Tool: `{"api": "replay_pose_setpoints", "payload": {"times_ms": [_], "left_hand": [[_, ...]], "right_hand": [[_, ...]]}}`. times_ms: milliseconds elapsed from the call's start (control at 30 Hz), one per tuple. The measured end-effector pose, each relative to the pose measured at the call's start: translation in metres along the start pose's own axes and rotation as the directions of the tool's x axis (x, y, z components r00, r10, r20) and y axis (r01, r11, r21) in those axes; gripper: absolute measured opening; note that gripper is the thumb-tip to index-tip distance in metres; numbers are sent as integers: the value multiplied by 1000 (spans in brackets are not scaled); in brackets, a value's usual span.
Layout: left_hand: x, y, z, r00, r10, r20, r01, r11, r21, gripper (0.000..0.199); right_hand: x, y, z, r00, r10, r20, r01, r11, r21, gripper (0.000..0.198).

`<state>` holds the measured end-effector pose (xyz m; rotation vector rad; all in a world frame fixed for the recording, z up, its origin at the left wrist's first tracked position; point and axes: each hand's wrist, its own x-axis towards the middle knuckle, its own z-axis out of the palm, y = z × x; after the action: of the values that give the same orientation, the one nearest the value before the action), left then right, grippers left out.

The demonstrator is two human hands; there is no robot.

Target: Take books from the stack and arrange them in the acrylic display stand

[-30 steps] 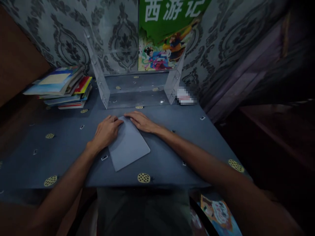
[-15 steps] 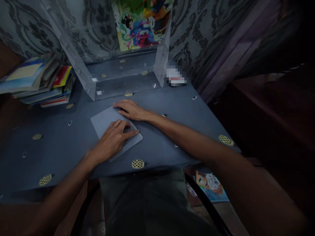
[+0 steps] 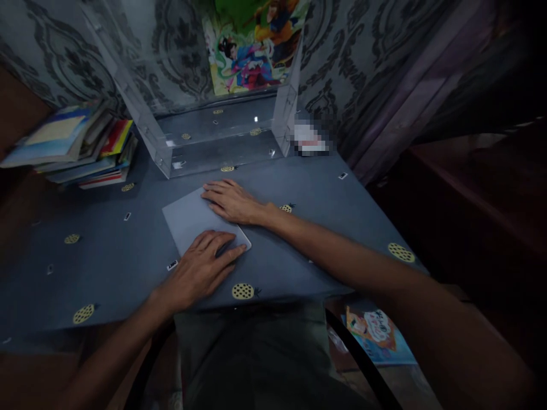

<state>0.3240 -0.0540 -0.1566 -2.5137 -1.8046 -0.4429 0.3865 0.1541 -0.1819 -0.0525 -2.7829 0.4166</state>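
Observation:
A pale grey, flat rectangular sheet (image 3: pixel 186 213), perhaps a folded paper or thin booklet, lies at an angle on the table in front of me. My left hand (image 3: pixel 205 265) rests on its near part, fingers stretched out and thumb near the right corner. Across the far right edge of the sheet lies my right hand (image 3: pixel 233 200), flat with its fingers extended. Both hands press down from above and grasp nothing. The sheet's near edge is partly hidden beneath my left hand.
A clear acrylic rack (image 3: pixel 164 156) stands at the back, a colourful picture book (image 3: pixel 256 54) upright in it. Stacked books (image 3: pixel 85 148) sit at the left, a blurred-out item (image 3: pixel 311 139) at the right. Another book (image 3: pixel 376 336) lies below the table's right front.
My left hand has slid slightly toward me and its fingers have straightened and flattened on the sheet. My right hand has moved a little onto the sheet. The view has shifted slightly.

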Motion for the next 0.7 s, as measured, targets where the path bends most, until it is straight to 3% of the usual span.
{"api": "replay_pose_setpoints", "payload": {"times_ms": [167,267,400,533,700], "left_hand": [[-16,-3,1,998,-57,-1,57,998,39,44],[-33,-12,-2,994,-109,28,107,993,56,63],[-54,-28,-9,974,-217,72,205,968,142,86],[-66,-31,-9,979,-162,123,139,975,174,112],[-80,-13,-4,984,-112,137,87,980,178,138]], "right_hand": [[-26,-14,-6,996,-85,-10,86,996,21,37],[-44,-24,-14,992,-129,0,129,991,44,38],[-56,-34,-22,995,-85,55,83,996,43,41],[-57,-37,-25,994,-66,92,59,996,73,42],[-70,-48,-32,986,-93,142,76,990,120,50]]}}
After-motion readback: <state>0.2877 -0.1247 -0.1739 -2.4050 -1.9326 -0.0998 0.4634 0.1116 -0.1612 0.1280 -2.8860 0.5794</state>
